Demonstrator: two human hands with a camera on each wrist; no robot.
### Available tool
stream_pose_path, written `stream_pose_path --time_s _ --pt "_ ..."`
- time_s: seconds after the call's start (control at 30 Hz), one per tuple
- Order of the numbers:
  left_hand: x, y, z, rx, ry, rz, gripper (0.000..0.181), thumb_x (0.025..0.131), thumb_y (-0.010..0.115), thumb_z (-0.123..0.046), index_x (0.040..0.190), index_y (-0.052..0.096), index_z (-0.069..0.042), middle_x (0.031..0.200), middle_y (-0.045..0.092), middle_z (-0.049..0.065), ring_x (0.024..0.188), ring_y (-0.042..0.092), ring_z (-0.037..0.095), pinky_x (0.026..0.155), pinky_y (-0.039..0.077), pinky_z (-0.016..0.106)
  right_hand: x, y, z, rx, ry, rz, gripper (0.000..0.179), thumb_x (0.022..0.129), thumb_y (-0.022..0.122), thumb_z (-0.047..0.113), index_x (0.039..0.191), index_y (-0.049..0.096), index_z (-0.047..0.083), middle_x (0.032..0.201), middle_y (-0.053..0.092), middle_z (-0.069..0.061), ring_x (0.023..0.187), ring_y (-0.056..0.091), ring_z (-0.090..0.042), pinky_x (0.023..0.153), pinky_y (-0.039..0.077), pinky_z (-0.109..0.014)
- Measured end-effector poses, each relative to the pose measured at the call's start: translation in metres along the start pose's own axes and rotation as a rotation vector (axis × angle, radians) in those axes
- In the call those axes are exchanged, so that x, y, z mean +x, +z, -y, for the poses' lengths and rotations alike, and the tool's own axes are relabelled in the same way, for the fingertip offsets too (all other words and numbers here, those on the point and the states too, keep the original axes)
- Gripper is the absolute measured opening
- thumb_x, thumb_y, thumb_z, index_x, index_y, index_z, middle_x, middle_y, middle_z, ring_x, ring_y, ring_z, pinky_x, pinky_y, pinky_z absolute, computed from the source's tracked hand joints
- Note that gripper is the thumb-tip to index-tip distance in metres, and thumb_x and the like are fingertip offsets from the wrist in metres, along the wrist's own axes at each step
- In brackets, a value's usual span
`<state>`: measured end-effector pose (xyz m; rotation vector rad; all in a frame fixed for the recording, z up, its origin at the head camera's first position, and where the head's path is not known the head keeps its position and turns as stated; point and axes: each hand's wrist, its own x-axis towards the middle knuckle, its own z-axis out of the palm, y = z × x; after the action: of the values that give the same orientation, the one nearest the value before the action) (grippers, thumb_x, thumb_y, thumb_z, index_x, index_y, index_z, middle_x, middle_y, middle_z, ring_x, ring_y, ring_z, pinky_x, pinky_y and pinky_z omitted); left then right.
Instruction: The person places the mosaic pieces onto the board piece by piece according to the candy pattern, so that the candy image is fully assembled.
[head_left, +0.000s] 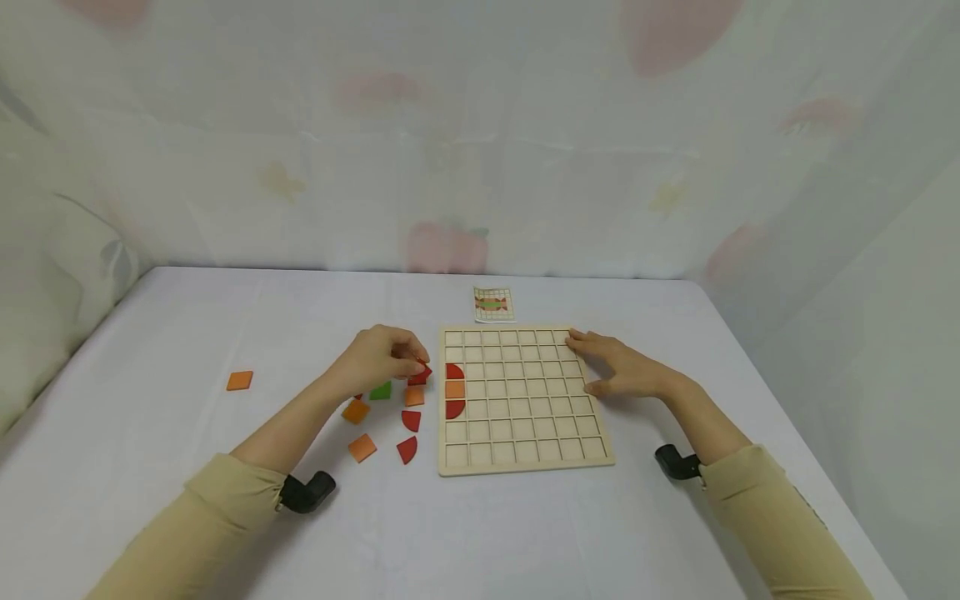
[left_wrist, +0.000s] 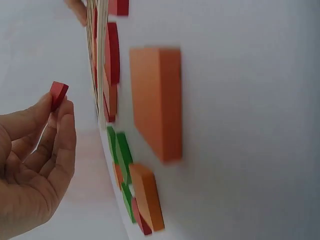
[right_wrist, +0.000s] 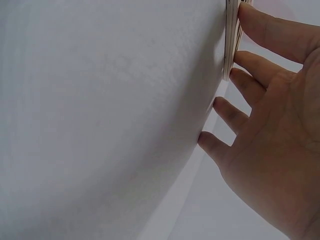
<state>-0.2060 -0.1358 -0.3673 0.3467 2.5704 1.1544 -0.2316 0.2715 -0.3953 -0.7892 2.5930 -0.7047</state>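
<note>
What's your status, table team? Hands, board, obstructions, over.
Left hand pinching a red piece. Right hand touching the right edge of the grid board. Three inset pieces in its leftmost column. Nothing visibly blocking the board.

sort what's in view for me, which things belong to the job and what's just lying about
Likely in the job:
- left hand, pinching a red piece
- right hand, touching the grid board
- inset orange square
- loose green piece
- lone orange square, far left
- picture card

Probably just around:
- patterned backdrop
- black wrist devices
</note>
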Motion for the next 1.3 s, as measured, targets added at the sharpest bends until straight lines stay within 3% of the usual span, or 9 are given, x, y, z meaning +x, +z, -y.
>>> stream_pose_path --time_s 0.3,0.57,0.9,1.3 --pt "0.002 0.032 -0.020 -0.024 0.050 0.065 0.009 0.089 0.067 -0.008 0.098 0.071 -0.011 0.093 0.072 0.004 0.078 0.070 0.011 0.066 0.051 0.023 0.002 0.001 0.000 -0.027 -0.004 -0.007 0.081 0.086 0.067 0.028 0.154 0.030 0.004 0.165 0.019 -0.016 0.153 0.013 -0.045 0.119 0.012 -0.068" --pt "0.003 0.052 -0.033 0.007 0.103 0.059 0.009 0.087 0.072 -0.006 0.095 0.072 -0.011 0.088 0.069 0.003 0.071 0.064 0.008 0.066 0.050 0.021 0.002 0.000 0.000 -0.022 -0.012 -0.007 0.080 0.087 0.066 0.030 0.154 0.030 0.003 0.165 0.019 -0.016 0.152 0.013 -0.046 0.118 0.012 -0.069" --pt "0.005 0.066 -0.031 0.055 0.116 0.059 0.003 0.086 0.074 -0.010 0.088 0.072 -0.010 0.075 0.069 -0.002 0.062 0.058 0.008 0.059 0.047 0.021 0.002 0.000 0.001 -0.021 0.003 -0.006 0.080 0.085 0.066 0.022 0.154 0.029 0.003 0.166 0.018 -0.016 0.153 0.012 -0.045 0.119 0.011 -0.068" --pt "0.004 0.071 -0.031 0.124 0.144 0.031 0.005 0.086 0.074 -0.010 0.083 0.071 -0.009 0.067 0.065 0.000 0.056 0.054 0.007 0.054 0.043 0.019 0.002 0.000 0.001 -0.021 -0.015 -0.008 0.080 0.086 0.067 0.022 0.154 0.029 0.002 0.165 0.019 -0.017 0.152 0.012 -0.046 0.119 0.011 -0.067"
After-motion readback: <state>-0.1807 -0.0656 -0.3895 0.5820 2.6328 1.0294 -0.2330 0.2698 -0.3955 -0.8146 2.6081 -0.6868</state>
